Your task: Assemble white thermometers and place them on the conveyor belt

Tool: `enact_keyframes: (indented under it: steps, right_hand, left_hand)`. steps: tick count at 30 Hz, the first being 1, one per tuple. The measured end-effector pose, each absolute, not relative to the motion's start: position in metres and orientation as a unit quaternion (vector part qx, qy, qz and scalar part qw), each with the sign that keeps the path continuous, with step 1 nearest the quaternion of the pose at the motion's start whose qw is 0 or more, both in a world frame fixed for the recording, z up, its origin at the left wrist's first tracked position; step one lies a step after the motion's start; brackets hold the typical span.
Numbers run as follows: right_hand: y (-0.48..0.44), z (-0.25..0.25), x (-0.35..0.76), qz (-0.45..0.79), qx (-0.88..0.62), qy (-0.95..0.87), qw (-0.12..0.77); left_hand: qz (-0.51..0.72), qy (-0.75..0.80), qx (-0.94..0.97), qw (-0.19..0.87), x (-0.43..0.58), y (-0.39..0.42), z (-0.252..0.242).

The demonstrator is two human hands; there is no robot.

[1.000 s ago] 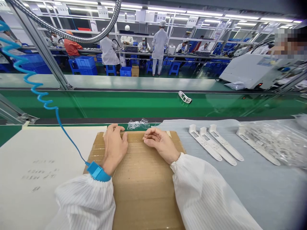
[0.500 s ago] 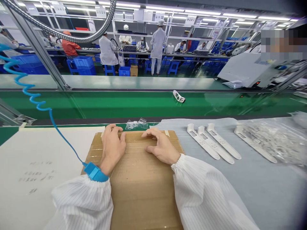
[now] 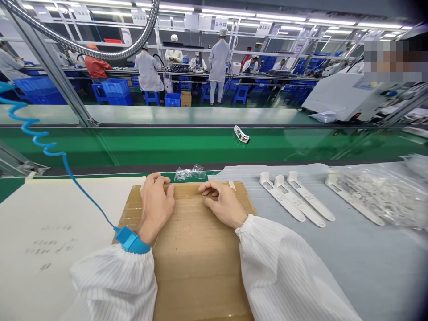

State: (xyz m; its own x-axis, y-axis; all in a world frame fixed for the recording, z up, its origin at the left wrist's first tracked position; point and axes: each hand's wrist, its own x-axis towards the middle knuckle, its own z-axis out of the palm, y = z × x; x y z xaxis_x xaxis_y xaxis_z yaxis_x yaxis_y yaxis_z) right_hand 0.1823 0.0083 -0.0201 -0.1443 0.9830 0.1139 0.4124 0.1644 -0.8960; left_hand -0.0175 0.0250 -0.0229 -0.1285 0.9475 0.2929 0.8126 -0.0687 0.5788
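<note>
My left hand (image 3: 155,207) rests on a flattened cardboard sheet (image 3: 197,263), fingers lightly curled near its far edge, holding nothing. A blue antistatic wrist strap (image 3: 132,240) circles that wrist. My right hand (image 3: 222,205) lies on the same cardboard, also empty, with loosely bent fingers. Just beyond the cardboard's far edge, between my hands, sits a scrap of clear plastic wrap (image 3: 189,174). To the right, three long white plastic parts (image 3: 296,198) lie side by side on a grey mat (image 3: 334,272).
A clear bag of white parts (image 3: 377,191) lies at the right, and a white paper sheet (image 3: 60,236) at the left. Behind runs a green conveyor belt (image 3: 133,147) carrying a small white part (image 3: 241,133). A coiled blue cord (image 3: 33,129) rises from the strap.
The small white part on the green belt has moved left. My right hand's fingers have curled in slightly since half a second ago.
</note>
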Motion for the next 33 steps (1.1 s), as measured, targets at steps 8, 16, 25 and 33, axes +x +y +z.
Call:
enact_keyframes:
  steps: [8,16,25,33]
  right_hand:
    - [0.009,-0.026,0.182,0.353,-0.514,-0.675,0.395]
    - [0.008,-0.026,0.180,0.341,-0.515,-0.676,0.402]
    - [0.011,-0.019,0.190,0.343,-0.539,-0.652,0.408]
    - [0.010,-0.012,0.191,0.388,-0.500,-0.675,0.379]
  left_hand:
    - [0.405,0.639,0.648,0.086,-0.018,0.024,-0.019]
    - [0.402,0.630,0.659,0.087,-0.018,0.024,-0.017]
    - [0.395,0.633,0.660,0.088,-0.018,0.024,-0.016]
    - [0.402,0.632,0.656,0.090,-0.017,0.024,-0.017]
